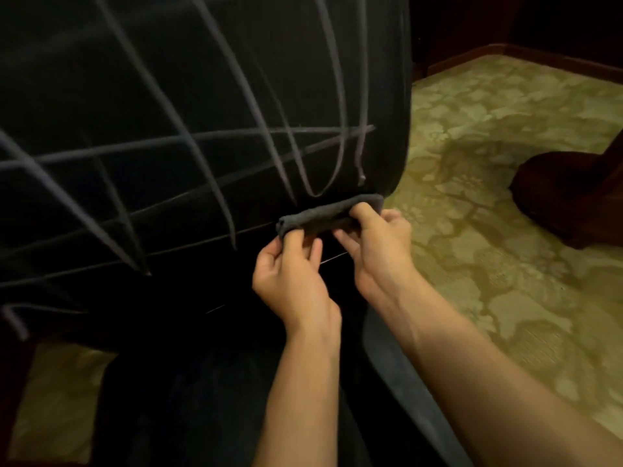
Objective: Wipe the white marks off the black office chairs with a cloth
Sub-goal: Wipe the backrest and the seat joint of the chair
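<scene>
Two hands share one small job here: my left hand [290, 274] pinches the near-left end of the cloth [328, 214] between thumb and fingers, and my right hand [377, 241] grips its right half, thumb on top and fingers curled under. The cloth is dark grey, folded into a narrow pad, and sits just below the lower right corner of the chair back [202, 112], close to it; whether it touches I cannot tell. White marks [236, 136] cross the chair back in long slanting and level strokes, all above and to the left of the cloth, and none look wiped yet. I judge the cloth light, soft and floppy: it will sag or unfold if I hold only an edge, so the hold should be around the folded thickness, with flat fingers behind it to press. The chair back looks padded, so it should yield a little under pressure. Right of the chair lies patterned carpet [488, 197].
</scene>
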`<state>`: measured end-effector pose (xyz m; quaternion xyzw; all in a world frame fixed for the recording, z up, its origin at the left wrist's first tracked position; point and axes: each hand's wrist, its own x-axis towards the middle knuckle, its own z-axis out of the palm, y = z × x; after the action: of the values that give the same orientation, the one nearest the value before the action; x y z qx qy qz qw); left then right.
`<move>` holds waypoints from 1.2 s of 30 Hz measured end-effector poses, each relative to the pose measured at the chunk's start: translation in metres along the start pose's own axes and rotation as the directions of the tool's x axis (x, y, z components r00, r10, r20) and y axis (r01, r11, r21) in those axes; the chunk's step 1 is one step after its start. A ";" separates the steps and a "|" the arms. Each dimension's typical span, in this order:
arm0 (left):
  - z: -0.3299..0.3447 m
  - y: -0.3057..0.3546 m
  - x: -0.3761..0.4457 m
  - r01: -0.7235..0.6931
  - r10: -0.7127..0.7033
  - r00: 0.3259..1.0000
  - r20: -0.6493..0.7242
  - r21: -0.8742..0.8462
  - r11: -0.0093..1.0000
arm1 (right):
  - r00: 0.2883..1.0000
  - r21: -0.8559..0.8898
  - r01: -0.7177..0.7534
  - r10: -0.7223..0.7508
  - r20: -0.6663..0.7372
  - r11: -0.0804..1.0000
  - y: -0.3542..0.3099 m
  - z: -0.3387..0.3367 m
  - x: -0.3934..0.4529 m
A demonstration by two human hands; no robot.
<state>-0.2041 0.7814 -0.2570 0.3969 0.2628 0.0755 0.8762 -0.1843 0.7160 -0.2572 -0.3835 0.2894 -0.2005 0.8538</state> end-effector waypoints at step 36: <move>-0.223 0.182 0.027 -0.372 0.405 0.873 -0.274 0.167 0.913 | 0.805 -0.219 -0.375 0.433 0.405 0.901 0.146 0.097 -0.205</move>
<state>-0.2837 1.0598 -0.2559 0.4724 0.3122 0.2954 0.7695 -0.2581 0.9757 -0.2472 -0.4024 0.1744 0.0979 0.8933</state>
